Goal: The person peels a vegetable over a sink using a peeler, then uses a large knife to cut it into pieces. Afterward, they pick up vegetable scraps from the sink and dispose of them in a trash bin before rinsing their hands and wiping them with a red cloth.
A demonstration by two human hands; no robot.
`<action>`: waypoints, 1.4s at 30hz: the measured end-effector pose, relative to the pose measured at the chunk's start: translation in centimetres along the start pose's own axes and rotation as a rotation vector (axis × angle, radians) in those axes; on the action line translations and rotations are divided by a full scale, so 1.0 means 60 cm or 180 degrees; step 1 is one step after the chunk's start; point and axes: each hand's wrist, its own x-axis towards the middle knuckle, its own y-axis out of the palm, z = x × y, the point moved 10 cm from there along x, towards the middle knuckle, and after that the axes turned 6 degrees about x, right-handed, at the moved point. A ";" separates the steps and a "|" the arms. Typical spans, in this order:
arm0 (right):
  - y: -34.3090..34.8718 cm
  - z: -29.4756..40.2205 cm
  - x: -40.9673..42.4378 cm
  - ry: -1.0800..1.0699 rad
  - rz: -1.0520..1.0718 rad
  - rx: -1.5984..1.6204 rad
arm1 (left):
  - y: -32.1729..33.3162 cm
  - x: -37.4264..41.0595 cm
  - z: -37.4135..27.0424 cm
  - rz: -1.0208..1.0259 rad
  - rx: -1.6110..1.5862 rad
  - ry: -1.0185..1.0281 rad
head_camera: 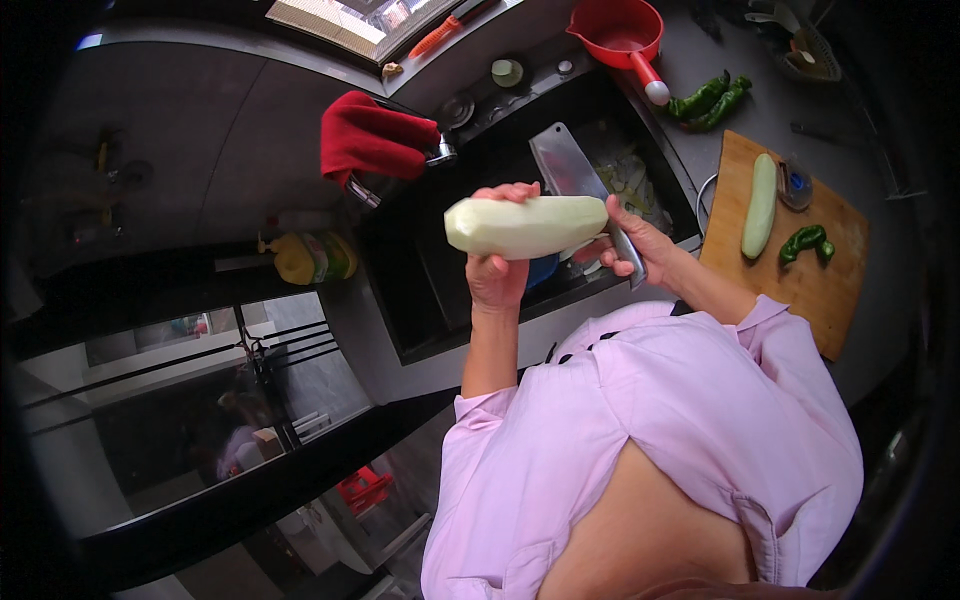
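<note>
My left hand (499, 274) holds a pale, peeled long vegetable (525, 226) crosswise above the black sink (420, 300). My right hand (641, 240) grips the handle of a metal cleaver (568, 161), whose broad blade extends up and left behind the vegetable. The fingers of my right hand are close to the vegetable's right end; whether they touch it I cannot tell. Green peelings (630, 184) lie in the sink, beyond the cleaver. A blue item, mostly hidden, shows below the vegetable.
Right of the sink, a wooden cutting board (802, 300) carries another peeled vegetable (760, 206) and green peppers (805, 245). Beyond it are more peppers (701, 97) and a red ladle-like pan (619, 34). A red cloth (375, 139) drapes the faucet; a yellow bottle (311, 257) stands left.
</note>
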 end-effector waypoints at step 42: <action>0.102 0.022 -0.109 -0.2660 0.0267 -0.5994 | -0.113 -0.128 0.119 0.0373 0.3882 -0.1000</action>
